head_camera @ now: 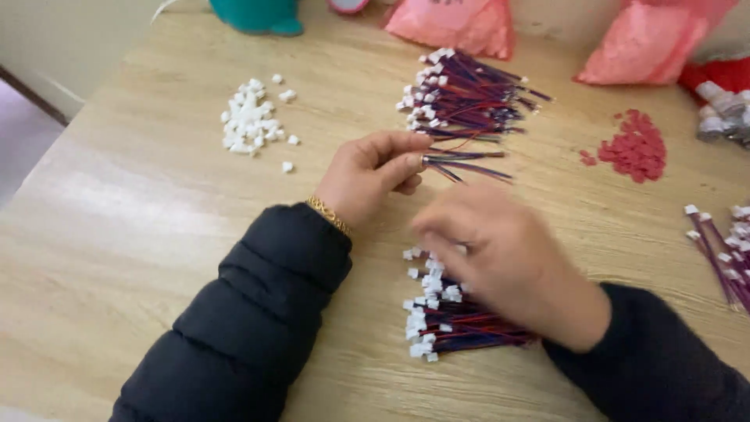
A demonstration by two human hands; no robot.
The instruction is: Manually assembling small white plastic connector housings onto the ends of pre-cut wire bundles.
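Your left hand (373, 176) pinched a few red/purple wires (469, 162) w/ no plugs on them. Your right hand (500, 258), blurred, grip unclear, hovered over a plugged wire bundle (453, 320) near you on the tabletop (141, 234). Loose white plugs (251, 117) and a bigger bundle (469, 98) lay beyond; much seemed left.

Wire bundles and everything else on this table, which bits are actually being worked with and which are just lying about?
In hand:
left hand pinching a few loose wires
right hand, blurred, over the near wire bundle

Lying about:
far wire bundle
white connector pile
red connector pile
pink bags
teal container
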